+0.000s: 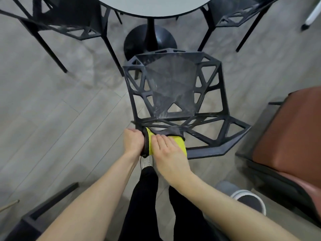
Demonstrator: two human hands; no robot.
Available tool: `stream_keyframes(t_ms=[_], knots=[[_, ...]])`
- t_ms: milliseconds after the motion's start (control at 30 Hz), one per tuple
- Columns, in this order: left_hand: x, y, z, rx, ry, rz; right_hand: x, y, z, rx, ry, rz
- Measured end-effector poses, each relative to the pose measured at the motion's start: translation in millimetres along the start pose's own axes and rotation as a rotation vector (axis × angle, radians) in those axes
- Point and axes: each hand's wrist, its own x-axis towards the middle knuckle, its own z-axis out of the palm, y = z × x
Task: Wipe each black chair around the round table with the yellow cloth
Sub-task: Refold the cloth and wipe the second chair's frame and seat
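At the far left, one black chair stands by the round table, whose dark pedestal base sits on the grey plank floor. Below it, your left hand clenches around the left end of the nearest chair's top rail, fingers curled over the edge, right where the cloth wraps it. Just beside it, the yellow cloth, grey on its other face, drapes over that rail, and your right hand lies flat on it with fingers straight, pressing it against the backrest. This chair's seat shows pale dusty streaks. Below your hands, your dark trouser legs and a white shoe are visible. Further right, another black chair stands at the table's right side, and a brown padded seat fills the right edge.
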Motion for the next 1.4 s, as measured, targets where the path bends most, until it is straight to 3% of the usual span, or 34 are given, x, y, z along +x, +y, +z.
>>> stream_keyframes(t_ms=[133,233,367,467,533,600,667,733,833,933,1067,1133,1200,1300,1400], knots=[[1,-2,4,0.011,0.013,-0.038,-70,110,-22,-0.149,0.064,-0.292],[-4,1,8,0.018,0.062,-0.104,-108,173,-42,-0.193,0.098,-0.29],[-13,10,7,-0.016,0.191,-0.133,-40,80,-3,-0.126,0.153,-0.258],[-14,10,4,-0.073,0.248,-0.146,-6,33,-10,0.038,0.004,-0.21],[-25,5,8,-0.151,0.287,-0.14,-20,74,-21,-0.034,-0.03,-0.385],[-48,-1,20,-0.268,0.272,-0.156,-57,150,-34,-0.084,0.043,-0.544],[-83,-4,38,-0.343,0.269,-0.143,-87,234,-49,-0.115,0.13,-0.589],[-110,-6,59,-0.415,0.258,-0.154,-91,274,-57,-0.128,0.154,-0.578],[-124,-5,88,-0.535,0.299,-0.146,-63,218,-32,-0.133,0.165,-0.556],[-106,-11,100,-0.679,0.449,-0.258,-49,151,-15,0.011,0.106,-0.541],[-111,5,107,-0.618,0.573,-0.246,-52,243,-39,0.031,0.095,-0.683],[-110,6,113,-0.557,0.657,-0.236,-48,309,-57,0.005,0.086,-0.616],[-108,8,115,-0.51,0.772,-0.23,-47,329,-67,-0.004,0.091,-0.569],[-107,11,119,-0.469,0.9,-0.234,-47,252,-42,0.015,0.118,-0.61],[-111,12,118,-0.39,0.948,-0.264,-50,190,-30,0.15,-0.017,-0.668]])
